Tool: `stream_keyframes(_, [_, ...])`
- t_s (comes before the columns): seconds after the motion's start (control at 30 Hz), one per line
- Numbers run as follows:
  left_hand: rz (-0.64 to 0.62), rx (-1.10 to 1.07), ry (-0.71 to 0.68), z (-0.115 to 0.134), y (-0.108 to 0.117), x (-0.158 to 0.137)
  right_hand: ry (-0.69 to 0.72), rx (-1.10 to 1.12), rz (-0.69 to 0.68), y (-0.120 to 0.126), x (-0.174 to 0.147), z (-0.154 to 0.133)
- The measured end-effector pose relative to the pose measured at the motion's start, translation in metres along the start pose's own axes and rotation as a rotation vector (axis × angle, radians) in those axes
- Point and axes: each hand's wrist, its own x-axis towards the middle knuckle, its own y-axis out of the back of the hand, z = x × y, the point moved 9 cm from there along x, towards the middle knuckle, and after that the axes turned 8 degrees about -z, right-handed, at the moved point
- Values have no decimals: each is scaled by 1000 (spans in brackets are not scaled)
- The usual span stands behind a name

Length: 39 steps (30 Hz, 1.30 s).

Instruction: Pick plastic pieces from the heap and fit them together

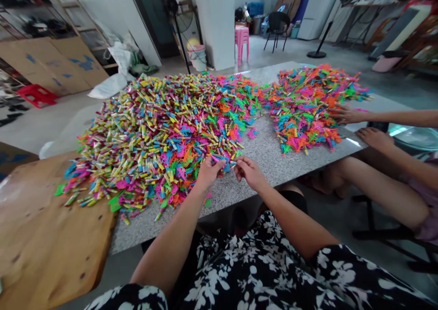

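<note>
Both my hands meet over the front edge of a big heap of small plastic pieces (147,118). My left hand (207,174) is closed in a pinch on a small blue and pink plastic piece (219,158). Close on its right, my right hand (251,172) has thumb and fingers pinched on a small blue tube-like piece (233,163). Whether the two pieces are joined is too small to make out. Around my hands lie short tubes in yellow, dark red and blue wrapping, mixed with pink, green, orange and blue plastic shapes.
A second colourful heap (304,113) lies on the right of the speckled grey tabletop (263,150). Another person's hands (374,139) are beside it. At left, a wooden board (51,237) adjoins the table. Behind stand a fan (176,18) and pink stools (242,38).
</note>
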Motion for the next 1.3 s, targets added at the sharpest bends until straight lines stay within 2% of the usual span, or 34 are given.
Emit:
stream_keyframes(0.07, [-3,-26,2,1,-1,1,28,47,54,6,1,-4])
stream_keyframes(0.23, [-35,-13,-2,-1,-5,0,10,58,-20,0,2,-6])
stream_keyframes(0.47, [-2,38,-36,-10,-1,2,-12,5,-51,-3,-4,-4])
stream_keyframes(0.67, [57,113,-19,-20,0,-1,-185,137,-90,-2,-10,19])
stream_keyframes(0.83, [-28,131,158,-56,-16,-7,-413,80,-137,14,-32,45])
stream_keyframes(0.93, [-32,65,225,-70,-27,-7,-526,109,-162,26,-37,48])
stream_keyframes(1.0, [-75,-11,258,-70,-38,-3,-537,92,-93,47,-28,36])
stream_keyframes(1.03, [-107,-49,267,-68,-43,0,-510,87,-5,64,-20,24])
stream_keyframes(1.07, [-134,-72,269,-63,-46,4,-451,100,116,84,-11,8])
stream_keyframes(1.13, [-154,-32,245,-52,-44,12,-234,196,407,129,3,-30])
stream_keyframes(1.17, [-139,36,222,-46,-38,17,-100,258,519,147,7,-49])
stream_keyframes(1.23, [-89,268,148,-33,-24,23,70,300,635,168,15,-71])
stream_keyframes(1.3, [-61,586,48,-23,-16,25,43,148,613,166,28,-72])
